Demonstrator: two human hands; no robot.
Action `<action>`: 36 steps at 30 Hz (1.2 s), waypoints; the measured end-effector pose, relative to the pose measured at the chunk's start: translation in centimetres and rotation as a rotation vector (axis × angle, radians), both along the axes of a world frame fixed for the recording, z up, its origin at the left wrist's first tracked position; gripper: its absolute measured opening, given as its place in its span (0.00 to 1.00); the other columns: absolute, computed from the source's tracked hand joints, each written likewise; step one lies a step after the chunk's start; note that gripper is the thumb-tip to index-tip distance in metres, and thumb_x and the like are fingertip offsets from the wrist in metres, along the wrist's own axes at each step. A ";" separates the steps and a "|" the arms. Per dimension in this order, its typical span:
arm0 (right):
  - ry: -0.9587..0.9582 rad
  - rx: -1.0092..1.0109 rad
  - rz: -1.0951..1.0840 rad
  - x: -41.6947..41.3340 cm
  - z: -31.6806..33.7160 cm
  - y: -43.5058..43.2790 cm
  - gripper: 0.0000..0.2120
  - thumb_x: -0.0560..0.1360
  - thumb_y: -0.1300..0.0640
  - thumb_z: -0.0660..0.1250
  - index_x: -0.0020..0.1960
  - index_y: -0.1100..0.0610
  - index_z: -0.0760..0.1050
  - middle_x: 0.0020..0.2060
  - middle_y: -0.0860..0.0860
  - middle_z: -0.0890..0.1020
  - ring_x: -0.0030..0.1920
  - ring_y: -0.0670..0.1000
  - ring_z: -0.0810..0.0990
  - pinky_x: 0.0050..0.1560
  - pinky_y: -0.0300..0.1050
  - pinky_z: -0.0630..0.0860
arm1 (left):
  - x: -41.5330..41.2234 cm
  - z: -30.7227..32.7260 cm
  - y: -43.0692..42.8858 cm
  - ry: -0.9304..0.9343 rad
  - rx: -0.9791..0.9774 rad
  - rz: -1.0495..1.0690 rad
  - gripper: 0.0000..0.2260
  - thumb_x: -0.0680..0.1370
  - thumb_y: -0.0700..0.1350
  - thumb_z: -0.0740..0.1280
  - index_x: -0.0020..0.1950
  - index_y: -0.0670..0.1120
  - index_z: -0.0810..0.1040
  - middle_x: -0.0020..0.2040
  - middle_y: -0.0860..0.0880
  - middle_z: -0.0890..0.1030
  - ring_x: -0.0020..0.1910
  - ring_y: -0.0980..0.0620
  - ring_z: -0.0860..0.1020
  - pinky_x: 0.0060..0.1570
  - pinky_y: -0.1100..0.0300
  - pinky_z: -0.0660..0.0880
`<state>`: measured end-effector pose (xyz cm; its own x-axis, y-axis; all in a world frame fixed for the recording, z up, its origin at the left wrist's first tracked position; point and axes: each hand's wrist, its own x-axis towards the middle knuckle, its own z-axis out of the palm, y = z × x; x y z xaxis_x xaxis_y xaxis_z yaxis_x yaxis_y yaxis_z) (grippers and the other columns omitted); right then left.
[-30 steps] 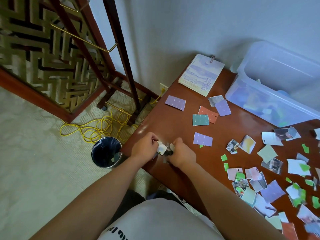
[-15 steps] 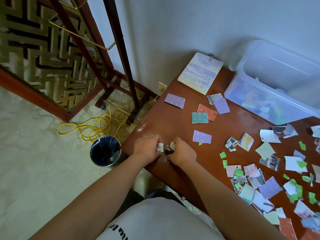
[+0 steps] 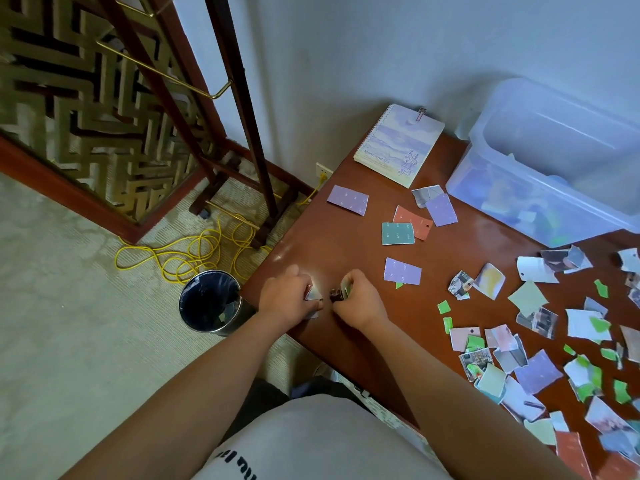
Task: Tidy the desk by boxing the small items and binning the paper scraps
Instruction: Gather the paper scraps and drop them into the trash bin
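Observation:
My left hand [image 3: 289, 299] and my right hand [image 3: 358, 299] meet over the near left corner of the brown desk [image 3: 329, 244]. Each hand pinches a bunch of paper scraps [image 3: 313, 293], and most of the paper is hidden inside the fingers. A dark round bin [image 3: 209, 301] stands on the floor just left of the desk corner, with a few scraps inside. Several torn scraps [image 3: 540, 341] lie spread over the right side of the desk. A clear plastic box [image 3: 554, 168] sits at the back right.
A spiral notebook [image 3: 398, 143] lies at the back of the desk. Several coloured cards [image 3: 401, 271] lie in the middle. A yellow cable [image 3: 187, 251] coils on the carpet beside a wooden stand [image 3: 242, 133] and a lattice screen.
The hands have stayed at the desk corner and drawn slightly apart, still working the scraps between them. The view has shifted a little.

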<state>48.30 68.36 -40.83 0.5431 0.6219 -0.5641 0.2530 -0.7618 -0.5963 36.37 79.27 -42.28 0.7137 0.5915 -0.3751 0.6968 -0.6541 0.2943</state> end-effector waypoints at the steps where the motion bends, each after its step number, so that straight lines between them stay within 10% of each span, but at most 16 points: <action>1: 0.009 0.028 -0.002 -0.1 0.2 0.1 0.13 0.68 0.65 0.67 0.47 0.54 0.67 0.42 0.50 0.76 0.44 0.55 0.76 0.46 0.52 0.76 | -0.1 0.0 0.1 -0.003 -0.004 0.008 0.17 0.72 0.63 0.69 0.44 0.50 0.72 0.46 0.52 0.68 0.46 0.48 0.75 0.42 0.56 0.63; 28: 0.093 0.139 0.215 -16.6 1.9 20.3 0.09 0.68 0.66 0.64 0.47 0.58 0.70 0.39 0.51 0.77 0.42 0.58 0.79 0.42 0.53 0.77 | -19.1 3.3 17.2 -0.069 -0.149 0.423 0.16 0.75 0.59 0.68 0.39 0.52 0.65 0.33 0.54 0.71 0.41 0.47 0.77 0.35 0.57 0.65; 36: 0.111 -0.042 0.264 -21.4 -8.5 27.4 0.09 0.70 0.67 0.63 0.48 0.59 0.70 0.38 0.54 0.75 0.39 0.55 0.75 0.39 0.48 0.73 | -24.3 -7.8 23.8 -0.066 -0.312 0.600 0.16 0.75 0.59 0.68 0.59 0.52 0.75 0.48 0.52 0.80 0.51 0.47 0.80 0.47 0.55 0.75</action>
